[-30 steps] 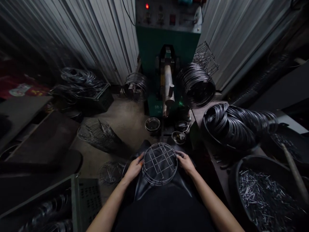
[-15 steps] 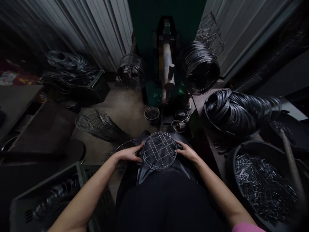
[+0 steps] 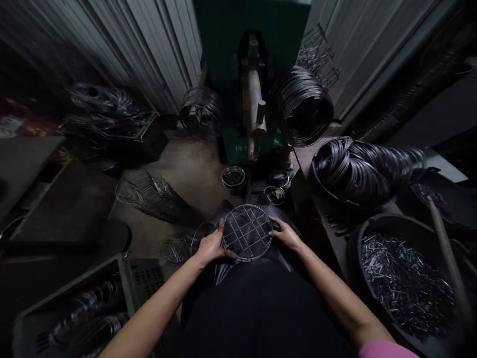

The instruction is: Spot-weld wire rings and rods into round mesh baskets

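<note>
A round wire grid (image 3: 247, 232), a ring crossed by straight wires, rests on the dark apron over my lap. My left hand (image 3: 210, 246) is closed on its left rim, fingers curled under the edge. On the opposite side, my right hand (image 3: 287, 233) grips the right rim. Straight ahead stands a green machine (image 3: 254, 99) with a horizontal metal arm pointing toward me.
Coils of dark wire rings (image 3: 367, 169) lie on the bench at right, beside a black tub of short wire pieces (image 3: 402, 278). A wire coil (image 3: 303, 107) hangs near the machine. Small bowls (image 3: 234, 177) sit on the floor. Wire baskets (image 3: 149, 191) and a crate (image 3: 89, 308) lie at left.
The view has tilted downward, so the machine's control panel has left the frame. My left hand briefly slid off to the left, then came back onto the grid's rim.
</note>
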Demonstrator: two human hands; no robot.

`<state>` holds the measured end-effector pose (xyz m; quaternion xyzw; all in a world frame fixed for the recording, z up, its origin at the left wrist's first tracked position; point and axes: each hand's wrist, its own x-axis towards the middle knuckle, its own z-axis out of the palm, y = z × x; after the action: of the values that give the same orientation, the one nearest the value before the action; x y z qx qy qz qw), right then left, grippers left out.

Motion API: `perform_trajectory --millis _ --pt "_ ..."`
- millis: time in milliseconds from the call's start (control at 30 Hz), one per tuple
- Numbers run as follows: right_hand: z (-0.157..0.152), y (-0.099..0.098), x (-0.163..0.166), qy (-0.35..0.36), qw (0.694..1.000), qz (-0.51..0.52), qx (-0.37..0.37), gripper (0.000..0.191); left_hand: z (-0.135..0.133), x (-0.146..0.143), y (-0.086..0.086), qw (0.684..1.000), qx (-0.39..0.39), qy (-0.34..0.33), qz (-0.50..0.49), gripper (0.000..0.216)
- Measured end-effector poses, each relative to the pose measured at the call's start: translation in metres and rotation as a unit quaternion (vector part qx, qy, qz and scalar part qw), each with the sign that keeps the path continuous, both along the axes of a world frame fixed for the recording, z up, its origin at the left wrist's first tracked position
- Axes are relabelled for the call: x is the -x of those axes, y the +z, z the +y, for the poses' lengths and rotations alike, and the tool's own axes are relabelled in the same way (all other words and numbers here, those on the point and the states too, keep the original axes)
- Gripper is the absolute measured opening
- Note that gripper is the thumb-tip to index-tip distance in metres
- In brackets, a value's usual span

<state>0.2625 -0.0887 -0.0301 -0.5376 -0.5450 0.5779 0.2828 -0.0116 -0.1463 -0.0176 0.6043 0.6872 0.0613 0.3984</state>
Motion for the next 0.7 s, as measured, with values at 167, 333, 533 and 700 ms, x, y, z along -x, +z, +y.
perform_trajectory --millis 167,333,533,700 --pt "-0.013 0.003 -0.006 -0.026 0.999 0.03 0.007 0.048 0.0 0.022 -0.006 0.983 -0.012 0.0 -0.185 0.116" --pt "-0.012 0.004 -0.009 -0.139 0.99 0.005 -0.011 0.035 0.001 0.038 0.0 0.925 0.032 0.141 -0.351 0.083" --pt "-0.012 0.01 0.005 -0.118 0.992 0.009 -0.047 0.032 0.006 0.009 0.007 0.899 -0.014 0.247 -0.362 0.079" --pt "-0.013 0.022 0.013 -0.123 0.988 0.005 -0.092 0.026 0.009 0.002 0.005 0.924 -0.068 0.206 -0.316 0.071"
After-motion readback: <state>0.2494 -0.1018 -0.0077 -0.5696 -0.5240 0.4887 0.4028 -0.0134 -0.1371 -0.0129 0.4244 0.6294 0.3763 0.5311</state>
